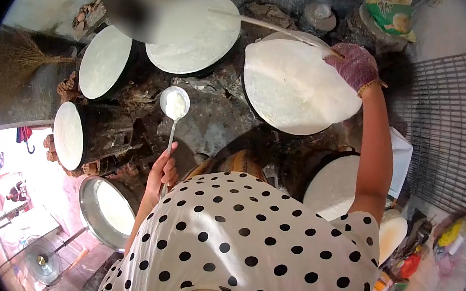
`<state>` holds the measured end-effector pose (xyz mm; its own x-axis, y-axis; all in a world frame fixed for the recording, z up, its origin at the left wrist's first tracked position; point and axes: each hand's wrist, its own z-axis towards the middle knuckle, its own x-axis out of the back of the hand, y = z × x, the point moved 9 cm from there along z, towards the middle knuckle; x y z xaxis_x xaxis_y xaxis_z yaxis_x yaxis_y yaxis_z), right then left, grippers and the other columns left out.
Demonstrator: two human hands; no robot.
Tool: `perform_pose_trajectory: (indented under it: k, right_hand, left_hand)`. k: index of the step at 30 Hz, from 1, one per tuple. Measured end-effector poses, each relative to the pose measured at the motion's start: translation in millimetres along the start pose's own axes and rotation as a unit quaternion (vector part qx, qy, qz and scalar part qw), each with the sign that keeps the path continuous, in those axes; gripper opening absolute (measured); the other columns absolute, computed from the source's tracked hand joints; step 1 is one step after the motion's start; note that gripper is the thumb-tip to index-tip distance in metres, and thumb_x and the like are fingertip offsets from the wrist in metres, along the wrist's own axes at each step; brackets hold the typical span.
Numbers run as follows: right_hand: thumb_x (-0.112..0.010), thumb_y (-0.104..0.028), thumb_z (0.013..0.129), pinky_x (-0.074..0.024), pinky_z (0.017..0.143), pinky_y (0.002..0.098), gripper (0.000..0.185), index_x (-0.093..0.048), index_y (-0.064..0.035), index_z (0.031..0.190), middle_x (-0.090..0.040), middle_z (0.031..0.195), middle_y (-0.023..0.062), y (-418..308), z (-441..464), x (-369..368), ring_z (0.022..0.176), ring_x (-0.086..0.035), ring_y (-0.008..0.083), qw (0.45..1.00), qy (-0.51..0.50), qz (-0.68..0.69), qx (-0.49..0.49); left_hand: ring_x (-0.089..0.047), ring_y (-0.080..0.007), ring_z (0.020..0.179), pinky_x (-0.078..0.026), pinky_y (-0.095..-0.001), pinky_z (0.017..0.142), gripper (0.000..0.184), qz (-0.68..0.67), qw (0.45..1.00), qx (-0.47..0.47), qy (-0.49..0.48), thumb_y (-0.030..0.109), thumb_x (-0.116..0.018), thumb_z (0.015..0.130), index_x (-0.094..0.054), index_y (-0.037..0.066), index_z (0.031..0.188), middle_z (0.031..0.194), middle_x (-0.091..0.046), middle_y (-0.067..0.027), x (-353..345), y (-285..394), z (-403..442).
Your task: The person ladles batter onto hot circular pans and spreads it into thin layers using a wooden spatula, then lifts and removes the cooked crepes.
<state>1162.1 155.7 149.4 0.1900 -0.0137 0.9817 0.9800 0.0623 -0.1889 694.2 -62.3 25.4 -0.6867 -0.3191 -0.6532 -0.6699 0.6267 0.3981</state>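
Note:
My left hand (164, 169) is closed around the handle of a ladle (175, 104), whose round bowl holds some white batter or residue. My right hand (354, 67), in a purple knitted glove, grips a long thin stick (280, 31) that reaches leftward over the pans. Under that glove, a large thin white sheet like a crepe (300, 83) spreads over a round dark-rimmed pan, its right edge raised near my fingers. I cannot tell whether the glove also pinches the sheet. To the left, another round pan (188, 60) is covered in white, partly hidden by a blurred patch.
More white-topped round pans stand at left (104, 64), lower left (68, 135) and right (331, 185). A metal pot (86, 208) with white liquid sits low at left. A wire rack (444, 126) leans on the right wall. A fan (41, 260) and a broom (27, 53) are at left.

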Motion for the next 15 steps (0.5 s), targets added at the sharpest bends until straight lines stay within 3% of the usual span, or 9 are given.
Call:
perform_pose_trajectory:
  k: [3,5,7,8,9,11,13,14,15]
  right_hand:
    - [-0.062,-0.044,0.081,-0.0478,0.082,0.0393,0.038,-0.068,-0.0112,0.099,-0.065,0.1,0.0116,-48,-15,30,0.095,-0.06,0.0299,0.998,-0.043,-0.052,0.007]
    - [-0.061,-0.045,0.081,-0.048,0.082,0.0383,0.04,-0.068,-0.0101,0.098,-0.065,0.102,0.0116,-52,-12,39,0.096,-0.06,0.0283,0.997,0.004,-0.071,0.033]
    - [-0.06,-0.049,0.082,-0.0496,0.083,0.0399,0.047,-0.067,-0.0071,0.103,-0.065,0.097,0.0162,-54,12,43,0.091,-0.062,0.029,0.994,-0.02,-0.028,0.107]
    - [-0.063,-0.048,0.079,-0.0508,0.076,0.0393,0.047,-0.069,-0.0056,0.099,-0.066,0.087,0.015,-50,22,57,0.078,-0.063,0.0276,0.992,-0.077,-0.087,0.053]
    - [-0.066,-0.047,0.077,-0.051,0.073,0.0394,0.048,-0.069,-0.0033,0.095,-0.067,0.082,0.0143,-21,43,52,0.069,-0.061,0.0272,0.998,-0.067,-0.003,0.008]
    - [-0.065,-0.051,0.075,-0.0461,0.073,0.0401,0.054,-0.066,-0.0028,0.101,-0.065,0.089,0.0153,30,62,50,0.08,-0.06,0.0277,0.997,-0.078,-0.023,-0.019]
    - [-0.067,-0.051,0.073,-0.0454,0.072,0.04,0.057,-0.065,-0.003,0.103,-0.064,0.083,0.0138,86,69,39,0.079,-0.06,0.0271,0.992,-0.081,0.051,-0.08]
    - [-0.065,-0.05,0.074,-0.0453,0.072,0.0401,0.056,-0.065,-0.003,0.104,-0.066,0.086,0.0147,105,62,29,0.081,-0.061,0.0295,0.978,-0.073,0.145,-0.135]
    - [-0.064,-0.052,0.076,-0.0466,0.076,0.0401,0.057,-0.066,-0.0031,0.105,-0.066,0.094,0.015,136,61,11,0.085,-0.061,0.0297,0.971,-0.079,0.155,-0.161]
  left_hand:
    - [-0.034,-0.0036,0.037,-0.034,-0.0194,0.035,0.033,0.007,1.0,-0.006,0.004,0.017,-0.035,0.101,-0.045,0.008,0.13,0.057,-0.038,0.0054,7,0,-3]
    - [-0.034,-0.0035,0.038,-0.033,-0.0191,0.035,0.033,0.014,1.0,-0.01,0.006,0.017,-0.035,0.101,-0.045,0.008,0.131,0.057,-0.038,0.0054,10,0,-6]
    - [-0.035,-0.0033,0.039,-0.033,-0.0188,0.036,0.033,0.026,1.0,-0.015,-0.003,0.017,-0.035,0.101,-0.044,0.008,0.131,0.058,-0.039,0.0053,9,1,-7]
    - [-0.035,-0.0033,0.039,-0.033,-0.0188,0.036,0.033,0.025,1.0,-0.015,-0.003,0.017,-0.035,0.101,-0.044,0.008,0.131,0.058,-0.039,0.0053,11,0,-7]
    - [-0.035,-0.0032,0.039,-0.033,-0.0187,0.036,0.033,0.028,0.999,-0.017,0.0,0.017,-0.035,0.101,-0.044,0.008,0.131,0.059,-0.039,0.0053,13,-1,-7]
    - [-0.035,-0.0031,0.039,-0.033,-0.0186,0.036,0.033,0.028,0.999,-0.024,0.006,0.017,-0.036,0.101,-0.044,0.008,0.131,0.06,-0.04,0.0052,14,-3,-11]
    - [-0.035,-0.0029,0.04,-0.033,-0.0186,0.036,0.033,0.017,0.999,-0.026,0.022,0.016,-0.036,0.1,-0.044,0.008,0.131,0.061,-0.039,0.0053,14,-6,-16]
    - [-0.034,-0.0027,0.04,-0.033,-0.0185,0.036,0.034,0.007,1.0,-0.017,0.013,0.017,-0.037,0.1,-0.044,0.008,0.131,0.06,-0.039,0.0054,19,-9,-16]
    - [-0.034,-0.0027,0.04,-0.033,-0.0185,0.036,0.034,0.006,1.0,-0.018,0.015,0.017,-0.037,0.1,-0.044,0.008,0.131,0.06,-0.039,0.0054,22,-11,-16]
